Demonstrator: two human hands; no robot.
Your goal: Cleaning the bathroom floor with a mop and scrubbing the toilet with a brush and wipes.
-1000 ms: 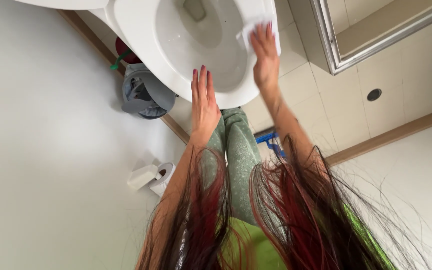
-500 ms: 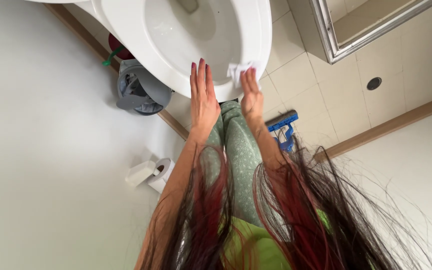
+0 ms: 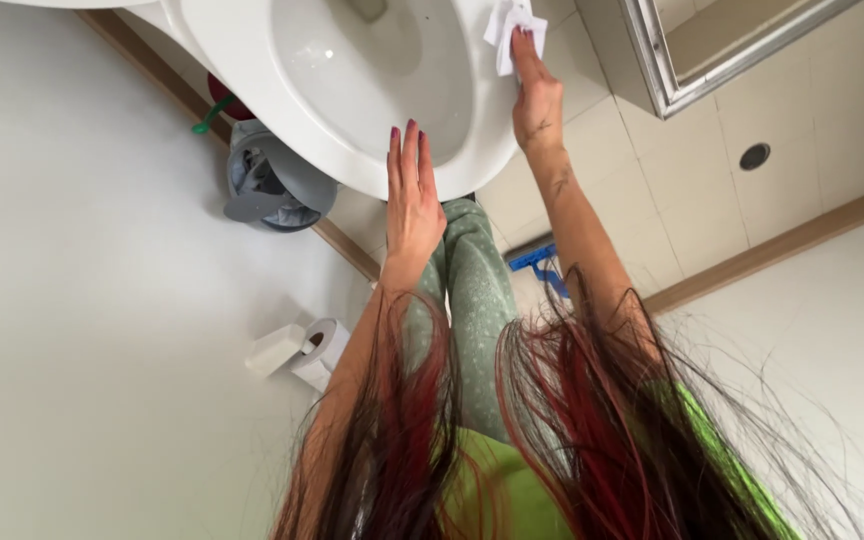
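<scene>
Over the toilet seat (image 3: 252,60) my right hand (image 3: 537,100) presses a white wipe (image 3: 512,25) on the right rim — wiping seems midway, far rim left; left hand (image 3: 410,195) lies flat, empty.

This is a bathroom, most likely in a home. A white toilet bowl (image 3: 352,90) fills the top of the view, set against a plain white wall (image 3: 82,330) with a wooden skirting board (image 3: 347,250). The floor is laid in pale square tiles (image 3: 672,190) with a round drain (image 3: 754,156). A toilet-paper roll (image 3: 317,350) hangs on the wall, a small grey waste bin (image 3: 272,190) stands beside the toilet, and a metal-framed shower edge (image 3: 722,60) lies close by.
</scene>
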